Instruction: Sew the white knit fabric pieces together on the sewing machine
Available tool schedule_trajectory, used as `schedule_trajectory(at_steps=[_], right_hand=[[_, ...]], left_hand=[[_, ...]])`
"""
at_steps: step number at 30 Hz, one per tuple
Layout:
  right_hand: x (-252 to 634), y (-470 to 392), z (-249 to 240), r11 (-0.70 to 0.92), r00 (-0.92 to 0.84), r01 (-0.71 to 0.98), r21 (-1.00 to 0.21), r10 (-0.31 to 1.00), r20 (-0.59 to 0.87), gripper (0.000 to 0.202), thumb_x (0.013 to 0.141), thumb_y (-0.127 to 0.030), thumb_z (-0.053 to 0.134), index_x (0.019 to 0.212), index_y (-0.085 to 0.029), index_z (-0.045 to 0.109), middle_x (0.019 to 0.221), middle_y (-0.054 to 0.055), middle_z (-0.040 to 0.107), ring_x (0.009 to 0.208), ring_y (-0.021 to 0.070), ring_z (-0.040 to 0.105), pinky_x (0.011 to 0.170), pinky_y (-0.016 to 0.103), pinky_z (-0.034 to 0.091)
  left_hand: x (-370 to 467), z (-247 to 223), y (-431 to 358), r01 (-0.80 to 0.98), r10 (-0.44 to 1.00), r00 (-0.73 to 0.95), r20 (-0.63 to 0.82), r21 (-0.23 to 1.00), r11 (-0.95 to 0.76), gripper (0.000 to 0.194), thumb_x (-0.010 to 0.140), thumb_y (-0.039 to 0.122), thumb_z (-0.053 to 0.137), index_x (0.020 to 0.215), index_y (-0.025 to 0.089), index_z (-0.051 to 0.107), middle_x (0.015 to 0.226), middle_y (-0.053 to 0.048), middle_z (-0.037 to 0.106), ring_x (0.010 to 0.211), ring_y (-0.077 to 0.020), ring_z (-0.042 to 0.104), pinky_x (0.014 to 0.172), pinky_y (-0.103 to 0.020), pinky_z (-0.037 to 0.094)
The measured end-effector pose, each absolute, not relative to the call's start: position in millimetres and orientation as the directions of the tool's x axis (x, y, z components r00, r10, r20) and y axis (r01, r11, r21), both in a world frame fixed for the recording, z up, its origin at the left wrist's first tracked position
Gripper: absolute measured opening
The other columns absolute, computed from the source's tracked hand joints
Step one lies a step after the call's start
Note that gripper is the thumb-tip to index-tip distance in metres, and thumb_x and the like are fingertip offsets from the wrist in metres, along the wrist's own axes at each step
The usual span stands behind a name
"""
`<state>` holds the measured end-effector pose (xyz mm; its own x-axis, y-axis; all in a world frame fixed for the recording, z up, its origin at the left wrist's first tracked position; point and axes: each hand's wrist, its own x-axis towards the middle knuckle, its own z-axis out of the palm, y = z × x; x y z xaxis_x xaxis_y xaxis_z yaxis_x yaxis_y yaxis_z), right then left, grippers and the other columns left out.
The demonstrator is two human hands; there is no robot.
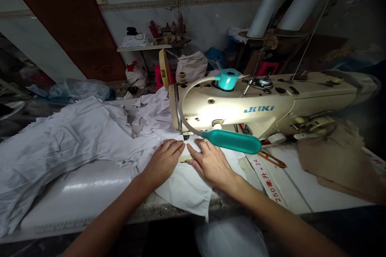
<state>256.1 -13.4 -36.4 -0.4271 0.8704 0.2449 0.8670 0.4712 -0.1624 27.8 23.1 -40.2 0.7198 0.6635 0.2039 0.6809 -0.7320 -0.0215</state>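
Note:
A sewing machine (pixel 229 106) with a cream body stands in front of me, its presser foot (pixel 186 137) down near the white fabric (pixel 183 192). My left hand (pixel 165 162) lies flat on that fabric just left of the foot, fingers stretched forward. To the right of the foot, my right hand (pixel 214 165) rests on the cloth with its fingers apart, wearing a ring. A teal lamp (pixel 232 141) on a bent neck hangs over the right hand and lights the needle area. The fabric's front corner drapes over the table edge.
A large heap of white fabric pieces (pixel 75 132) covers the table's left side. Orange-handled snips (pixel 273 159) and folded brown cloth (pixel 340 160) lie on the right. Thread cones (pixel 262 18) stand behind the machine. A small side table (pixel 144 47) is by the wall.

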Motion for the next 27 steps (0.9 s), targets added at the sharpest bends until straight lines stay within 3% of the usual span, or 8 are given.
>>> schedule_trajectory(at_steps=[19,22,27], right_hand=[[261.8,-15.7,-37.4,0.441,-0.375,0.874,-0.205,0.879,0.294,0.053,0.106,-0.049,0.051,0.153,-0.026,0.054,0.144,0.019,0.06,0.13,0.0383,0.055,0.1,0.052,0.05],[262.1,-12.3,-36.8,0.46,-0.385,0.857,-0.232,0.871,0.306,0.043,0.108,-0.04,0.049,0.145,-0.022,0.061,0.135,0.018,0.066,0.118,0.034,0.063,0.095,0.047,0.053],[265.2,3.3,-41.8,0.476,-0.375,0.828,-0.295,0.863,0.339,0.035,0.109,-0.025,0.041,0.134,-0.02,0.065,0.124,0.013,0.072,0.106,0.0268,0.068,0.094,0.041,0.054]], left_hand=[[28.0,-59.1,38.0,0.72,0.699,0.648,0.304,0.057,-0.692,0.052,0.101,0.011,0.04,0.152,0.016,0.048,0.153,-0.013,0.056,0.145,-0.0246,0.046,0.116,-0.045,0.048],[24.5,-47.2,44.8,0.701,0.683,0.675,0.279,0.045,-0.712,0.048,0.104,0.013,0.039,0.149,0.018,0.052,0.15,-0.011,0.059,0.142,-0.0247,0.048,0.113,-0.045,0.049],[11.4,-10.1,68.8,0.581,0.554,0.775,0.304,0.001,-0.814,0.032,0.108,0.021,0.042,0.127,0.018,0.068,0.125,-0.01,0.071,0.123,-0.0247,0.061,0.107,-0.042,0.053]])
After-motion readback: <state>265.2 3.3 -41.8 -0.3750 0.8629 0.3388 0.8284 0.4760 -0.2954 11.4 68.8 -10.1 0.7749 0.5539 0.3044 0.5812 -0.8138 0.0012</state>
